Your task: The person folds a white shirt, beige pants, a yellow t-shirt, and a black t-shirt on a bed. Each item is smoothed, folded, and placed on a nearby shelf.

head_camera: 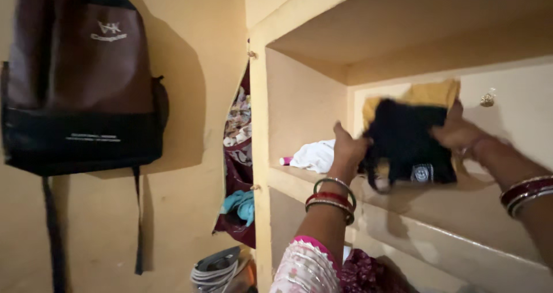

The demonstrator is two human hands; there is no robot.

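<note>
Black fabric, a folded garment (406,146) with a small pale round emblem near its lower edge, is held over the shelf (461,212) of a cream-painted wall niche. The left hand (348,149) is closed on the garment's left edge, fingers curled round the cloth; the right hand (458,133) is closed on its right edge, thumb and fingers pinched over the fabric. Both wrists carry red and metal bangles. A yellow cloth (429,93) is seen directly behind the black garment, its upper part showing above it; whether it is held together with the garment or merely leans against the niche's back wall cannot be told. The garment's lower edge is just above the shelf; contact with the shelf cannot be confirmed because of motion blur. On the same shelf, to the left of the black garment and near the left hand, a white cloth (314,156) lies crumpled, with a small pink-tipped object just beside it on its left. Well to the left of the shelf, a brown and black backpack (80,80) hangs on the wall. Between the backpack and the shelf, a dark red hanging organiser (239,178) with stuffed pockets is recorded. Below the shelf, sandals (216,267) lie on the floor.
</note>
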